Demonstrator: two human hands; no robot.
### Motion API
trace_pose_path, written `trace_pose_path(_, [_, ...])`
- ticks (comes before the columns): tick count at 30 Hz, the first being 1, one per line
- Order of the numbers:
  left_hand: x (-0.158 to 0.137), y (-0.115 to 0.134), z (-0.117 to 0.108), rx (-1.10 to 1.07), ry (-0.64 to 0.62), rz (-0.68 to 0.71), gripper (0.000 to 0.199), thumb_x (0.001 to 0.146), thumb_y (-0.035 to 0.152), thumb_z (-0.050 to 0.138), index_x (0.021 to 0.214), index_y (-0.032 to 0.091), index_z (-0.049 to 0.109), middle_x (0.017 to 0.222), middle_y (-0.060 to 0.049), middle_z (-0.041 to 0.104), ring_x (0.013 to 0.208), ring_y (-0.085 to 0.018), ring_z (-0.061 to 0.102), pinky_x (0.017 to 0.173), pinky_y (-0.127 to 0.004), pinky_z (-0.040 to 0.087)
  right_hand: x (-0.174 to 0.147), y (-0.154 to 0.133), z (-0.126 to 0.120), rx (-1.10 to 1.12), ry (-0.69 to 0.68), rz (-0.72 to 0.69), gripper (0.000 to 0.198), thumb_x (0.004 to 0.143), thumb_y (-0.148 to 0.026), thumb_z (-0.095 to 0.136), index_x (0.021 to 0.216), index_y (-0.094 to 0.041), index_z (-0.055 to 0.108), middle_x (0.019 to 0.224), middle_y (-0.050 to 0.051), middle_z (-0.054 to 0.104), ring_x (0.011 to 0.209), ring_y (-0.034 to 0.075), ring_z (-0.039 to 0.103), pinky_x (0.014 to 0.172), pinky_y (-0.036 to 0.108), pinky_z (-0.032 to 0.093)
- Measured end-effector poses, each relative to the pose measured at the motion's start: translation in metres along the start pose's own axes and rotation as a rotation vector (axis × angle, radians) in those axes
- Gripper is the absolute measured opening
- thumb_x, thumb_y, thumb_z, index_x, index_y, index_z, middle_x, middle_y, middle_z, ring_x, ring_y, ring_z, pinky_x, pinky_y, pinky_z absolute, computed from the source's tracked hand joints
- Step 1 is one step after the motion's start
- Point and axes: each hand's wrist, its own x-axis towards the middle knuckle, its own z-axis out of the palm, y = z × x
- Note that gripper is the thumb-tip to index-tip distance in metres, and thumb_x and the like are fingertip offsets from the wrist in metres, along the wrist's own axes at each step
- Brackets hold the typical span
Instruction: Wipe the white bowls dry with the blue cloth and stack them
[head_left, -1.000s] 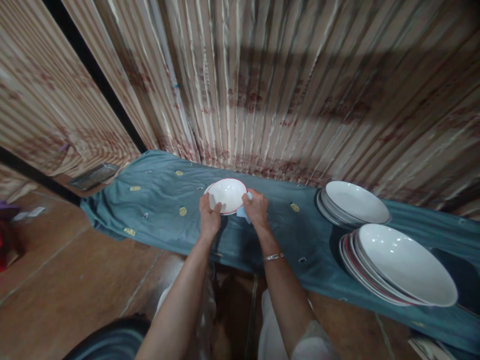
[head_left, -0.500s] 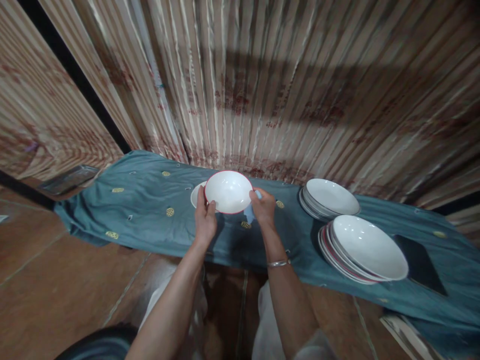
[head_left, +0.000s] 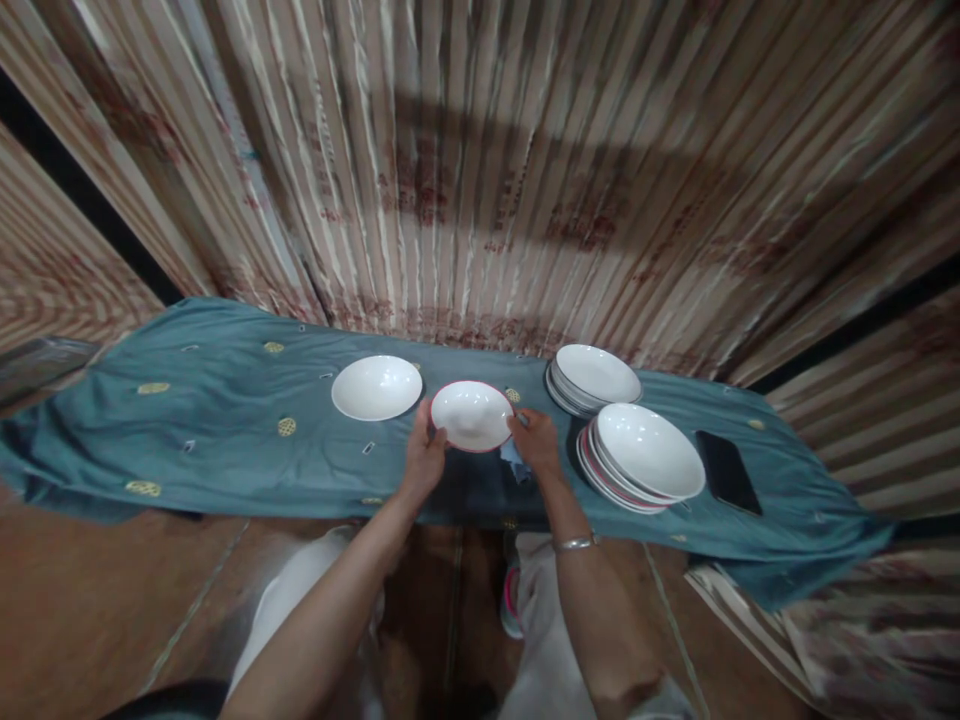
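Between my hands is a white bowl [head_left: 472,415] with a red rim, its inside facing me. My left hand [head_left: 426,450] grips its left edge, thumb over the rim. On the other side my right hand [head_left: 535,440] pinches the right edge, with a light blue cloth [head_left: 515,462] hanging beneath its fingers. A plain white bowl [head_left: 377,388] lies on the teal cloth to the left of my left hand, apart from it. Right of my right hand stand two piles of dishes: a rear stack [head_left: 598,377] and a nearer stack [head_left: 646,455] with some red rims.
The long table wears a teal tablecloth [head_left: 232,440] with yellow pineapple prints. A dark phone-like slab [head_left: 727,472] lies right of the stacks. Behind hangs a striped curtain [head_left: 465,200]. At the far left is a tray-like object [head_left: 45,362].
The red-rimmed bowl has moved right and nearer to me, uncovering the plain white bowl it partly hid. My view has shifted to the right.
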Motion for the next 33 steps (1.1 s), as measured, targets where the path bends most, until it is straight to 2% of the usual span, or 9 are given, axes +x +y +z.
trace_pose_path(3, [0.002,-0.009,0.003,-0.053,-0.018,-0.067,0.085,0.081,0.033,0.065,0.158,0.022,0.03,0.159,-0.014,0.044,0.144,-0.03,0.045,0.115,-0.049,0.042,-0.004,0.006,-0.002,-0.17,0.004,-0.031,0.024,0.096,-0.029,0.055,0.103,-0.016,0.075,0.098,0.014,0.077,0.092,0.025,0.072,0.084,0.033,0.051])
trace_pose_path(6, [0.005,-0.01,0.003,-0.068,-0.019,-0.057,0.084,0.079,0.027,0.063,0.156,0.018,0.032,0.157,-0.016,0.047,0.144,-0.029,0.045,0.119,-0.047,0.036,-0.006,0.007,-0.008,-0.219,0.09,-0.085,0.028,0.099,-0.026,0.053,0.116,-0.011,0.069,0.108,0.019,0.075,0.099,0.025,0.072,0.089,0.036,0.052])
trace_pose_path(11, [0.007,-0.005,0.004,-0.12,0.032,-0.144,0.083,0.075,0.016,0.061,0.154,0.023,0.037,0.154,-0.011,0.051,0.142,-0.028,0.048,0.118,-0.047,0.038,-0.001,-0.008,-0.011,0.014,0.178,-0.26,0.03,0.102,-0.028,0.047,0.117,-0.014,0.068,0.117,0.016,0.074,0.109,0.023,0.07,0.097,0.034,0.05])
trace_pose_path(16, [0.004,0.008,0.006,-0.172,0.07,-0.226,0.085,0.07,0.01,0.061,0.152,0.023,0.041,0.154,-0.009,0.051,0.141,-0.027,0.048,0.115,-0.045,0.041,0.016,-0.032,0.009,0.153,0.054,-0.254,0.033,0.102,-0.036,0.047,0.121,-0.019,0.068,0.121,0.01,0.075,0.114,0.021,0.069,0.1,0.032,0.05])
trace_pose_path(18, [0.002,0.014,0.007,-0.207,0.079,-0.265,0.084,0.069,0.01,0.061,0.151,0.022,0.042,0.153,-0.009,0.051,0.139,-0.027,0.05,0.112,-0.043,0.045,0.022,-0.036,0.019,0.126,0.016,-0.245,0.038,0.1,-0.035,0.051,0.129,-0.014,0.065,0.129,0.014,0.071,0.121,0.023,0.065,0.106,0.035,0.047])
trace_pose_path(21, [-0.001,0.022,0.008,-0.235,0.115,-0.326,0.079,0.068,0.012,0.065,0.145,0.024,0.05,0.149,-0.009,0.054,0.133,-0.028,0.053,0.101,-0.039,0.052,0.025,-0.034,0.024,0.086,0.071,-0.285,0.044,0.098,-0.032,0.053,0.134,-0.008,0.06,0.138,0.02,0.064,0.131,0.026,0.059,0.113,0.039,0.041])
trace_pose_path(25, [-0.005,0.028,0.01,-0.266,0.146,-0.392,0.061,0.065,0.019,0.072,0.125,0.024,0.064,0.128,-0.007,0.067,0.114,-0.026,0.061,0.084,-0.034,0.056,0.02,-0.025,0.015,0.066,0.16,-0.327,0.037,0.098,-0.024,0.051,0.13,-0.01,0.064,0.136,0.019,0.065,0.13,0.026,0.059,0.113,0.04,0.042])
trace_pose_path(29, [-0.011,0.033,0.012,-0.338,0.078,-0.368,0.043,0.06,0.025,0.074,0.103,0.02,0.069,0.105,-0.005,0.071,0.099,-0.022,0.064,0.08,-0.031,0.053,0.009,-0.023,0.003,0.042,0.08,-0.37,0.031,0.096,-0.019,0.052,0.121,-0.013,0.069,0.126,0.015,0.071,0.117,0.023,0.066,0.107,0.036,0.047])
trace_pose_path(33, [-0.015,0.038,0.013,-0.344,0.034,-0.354,0.044,0.057,0.022,0.074,0.101,0.02,0.07,0.104,-0.005,0.072,0.101,-0.023,0.064,0.083,-0.034,0.054,0.0,-0.025,-0.002,-0.054,-0.074,-0.432,0.039,0.094,-0.018,0.056,0.132,-0.016,0.064,0.133,0.013,0.068,0.122,0.022,0.063,0.107,0.033,0.047])
